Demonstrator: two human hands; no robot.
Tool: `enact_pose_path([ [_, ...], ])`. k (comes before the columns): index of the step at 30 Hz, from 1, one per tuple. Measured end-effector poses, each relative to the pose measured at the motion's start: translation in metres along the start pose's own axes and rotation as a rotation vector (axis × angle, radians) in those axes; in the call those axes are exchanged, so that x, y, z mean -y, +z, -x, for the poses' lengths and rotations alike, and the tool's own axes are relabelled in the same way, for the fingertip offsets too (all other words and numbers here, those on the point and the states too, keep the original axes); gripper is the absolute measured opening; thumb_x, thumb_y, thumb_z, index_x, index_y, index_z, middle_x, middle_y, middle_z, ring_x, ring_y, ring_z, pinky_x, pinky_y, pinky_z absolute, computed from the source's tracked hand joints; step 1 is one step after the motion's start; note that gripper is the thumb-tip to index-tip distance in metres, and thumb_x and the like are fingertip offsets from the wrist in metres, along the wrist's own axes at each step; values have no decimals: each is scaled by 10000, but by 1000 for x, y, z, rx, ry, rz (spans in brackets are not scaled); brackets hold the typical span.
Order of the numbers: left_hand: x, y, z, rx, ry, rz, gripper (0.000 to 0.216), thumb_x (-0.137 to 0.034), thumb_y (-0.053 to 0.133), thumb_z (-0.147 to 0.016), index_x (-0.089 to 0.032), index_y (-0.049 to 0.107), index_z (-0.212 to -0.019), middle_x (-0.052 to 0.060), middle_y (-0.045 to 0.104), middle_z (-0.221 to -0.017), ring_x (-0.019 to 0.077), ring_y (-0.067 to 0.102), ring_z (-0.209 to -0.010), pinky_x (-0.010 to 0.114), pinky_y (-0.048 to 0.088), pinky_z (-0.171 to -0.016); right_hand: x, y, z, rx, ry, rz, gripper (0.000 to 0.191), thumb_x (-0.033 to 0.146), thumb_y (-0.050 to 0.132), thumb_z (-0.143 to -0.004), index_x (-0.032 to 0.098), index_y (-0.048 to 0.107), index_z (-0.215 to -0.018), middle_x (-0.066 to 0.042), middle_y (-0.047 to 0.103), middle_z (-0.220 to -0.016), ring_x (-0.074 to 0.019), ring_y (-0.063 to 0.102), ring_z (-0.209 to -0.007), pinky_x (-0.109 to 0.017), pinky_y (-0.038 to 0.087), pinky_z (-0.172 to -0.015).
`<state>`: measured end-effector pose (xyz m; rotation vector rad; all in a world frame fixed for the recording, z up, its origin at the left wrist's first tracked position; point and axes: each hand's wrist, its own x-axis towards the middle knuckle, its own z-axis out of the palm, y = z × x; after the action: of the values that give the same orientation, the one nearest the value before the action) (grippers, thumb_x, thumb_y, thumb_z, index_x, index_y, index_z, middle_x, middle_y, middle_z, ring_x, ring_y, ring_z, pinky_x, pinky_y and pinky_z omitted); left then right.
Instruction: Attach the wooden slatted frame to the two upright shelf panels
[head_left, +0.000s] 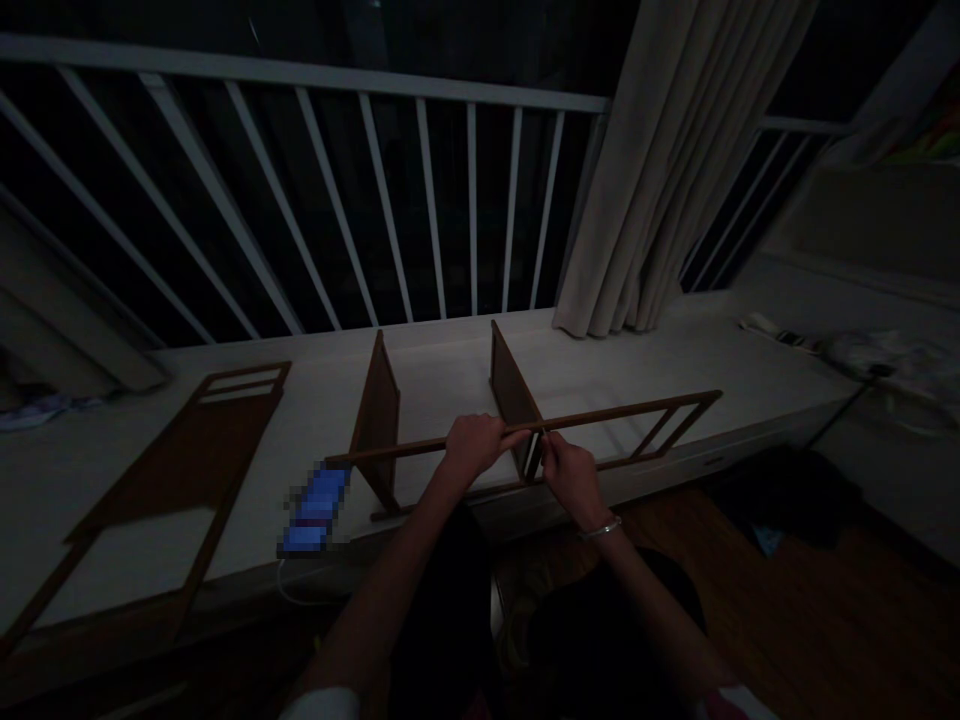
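Observation:
A long brown wooden frame stands on edge along the front of a white window ledge. My left hand is wrapped round its top rail. My right hand, with a bracelet on the wrist, pinches the same rail just to the right, where an upright brown panel meets it. A second upright panel stands to the left, also against the frame.
Another brown wooden frame lies flat on the ledge at the left. A glowing blurred phone lies by the ledge's front edge. White window bars rise behind, a curtain hangs at right. Cluttered things sit far right.

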<state>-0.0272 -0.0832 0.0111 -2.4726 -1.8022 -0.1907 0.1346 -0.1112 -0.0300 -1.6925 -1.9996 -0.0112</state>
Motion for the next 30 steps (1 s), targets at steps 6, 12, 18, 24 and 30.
enact_pose_path([
  [6, -1, -2, 2, 6, 1, 0, 764, -667, 91, -717, -138, 637, -792, 138, 621, -747, 227, 584, -736, 299, 380, -649, -4, 4, 0, -44, 61, -429, 303, 353, 326, -831, 167, 555, -764, -26, 599, -580, -124, 554, -532, -205, 347, -524],
  [12, -4, -6, 6, 4, -25, -10, 721, -632, 109, -749, -142, 633, -822, 132, 622, -770, 223, 580, -758, 304, 380, -668, 1, 21, 7, -195, 398, -1085, 310, 470, 512, -701, 170, 474, -770, 37, 540, -485, -96, 486, -421, -187, 362, -419],
  [18, -6, -7, 7, -1, -46, -21, 717, -633, 116, -748, -141, 632, -820, 135, 619, -785, 228, 580, -762, 306, 382, -661, 5, 30, 16, -45, 586, -1380, 373, 504, 545, -660, 159, 466, -542, 26, 514, -438, -68, 450, -384, -178, 334, -390],
  [24, -8, -9, 8, 16, -52, -14, 711, -646, 139, -737, -140, 631, -823, 136, 625, -792, 225, 582, -774, 300, 381, -668, 9, 20, 13, 50, 706, -1620, 332, 464, 592, -647, 134, 563, -670, 27, 514, -479, -56, 446, -389, -167, 339, -368],
  [30, -7, -6, 6, -18, -20, -22, 727, -640, 99, -743, -153, 634, -805, 133, 624, -756, 253, 587, -743, 339, 391, -643, 12, 26, 9, 53, 740, -1854, 244, 379, 615, -663, 155, 558, -741, 43, 515, -533, -34, 432, -406, -142, 363, -371],
])
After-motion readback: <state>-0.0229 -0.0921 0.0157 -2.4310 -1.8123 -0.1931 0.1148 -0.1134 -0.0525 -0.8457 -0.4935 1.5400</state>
